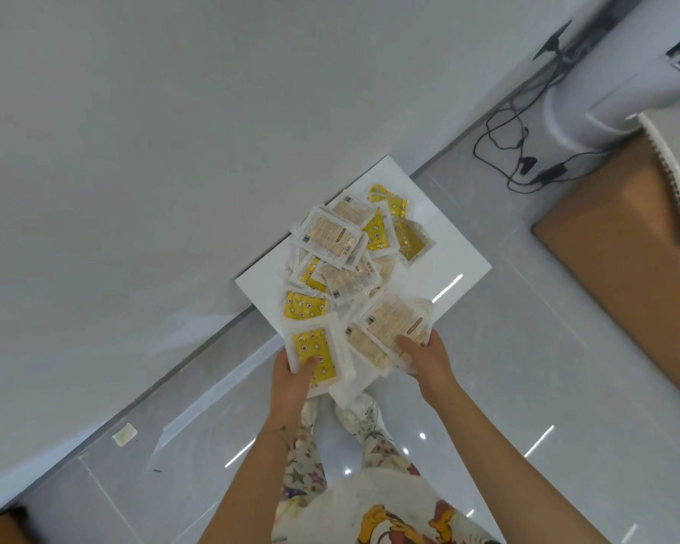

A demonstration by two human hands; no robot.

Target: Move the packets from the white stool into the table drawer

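Observation:
Several flat packets (342, 245), some yellow and some pale beige with white borders, lie heaped on the white stool (448, 249) against the wall. My left hand (291, 376) grips a yellow packet (315, 357) at the stool's near edge, thumb on top. My right hand (424, 357) grips a stack of beige packets (393, 321) just to the right, thumb pressed on the top one. Both held bunches overhang the stool's front edge. No drawer is in view.
A brown wooden table (625, 245) stands at the right with a white corrugated sheet (676, 182) on it. Black cables (519, 151) trail on the glossy tiled floor beside a white appliance (589, 100). My feet are below the stool.

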